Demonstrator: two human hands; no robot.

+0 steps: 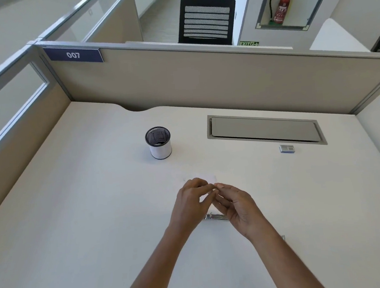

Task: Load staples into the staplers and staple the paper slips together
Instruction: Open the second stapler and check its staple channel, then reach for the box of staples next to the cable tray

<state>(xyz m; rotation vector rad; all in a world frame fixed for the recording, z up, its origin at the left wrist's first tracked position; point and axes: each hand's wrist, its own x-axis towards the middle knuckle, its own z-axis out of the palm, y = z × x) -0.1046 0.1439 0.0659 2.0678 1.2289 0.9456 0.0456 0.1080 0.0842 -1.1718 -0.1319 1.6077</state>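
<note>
My left hand [193, 200] and my right hand [234, 205] meet above the middle of the white desk [77, 221]. Their fingertips pinch a small pale thing between them, seemingly a paper slip [207, 194]; it is hard to make out. More white paper slips [206, 176] lie flat on the desk just beyond my fingers. A metal stapler [214, 217] lies on the desk under my hands, mostly hidden by my right hand. A small staple box [287, 148] sits far to the right. Another bit of metal [282, 237] peeks out beside my right forearm.
A black mesh pen cup [158, 142] stands behind the slips to the left. A grey cable hatch [265, 130] is set into the desk at the back right. Beige partition walls [202, 79] close the desk at the back and left.
</note>
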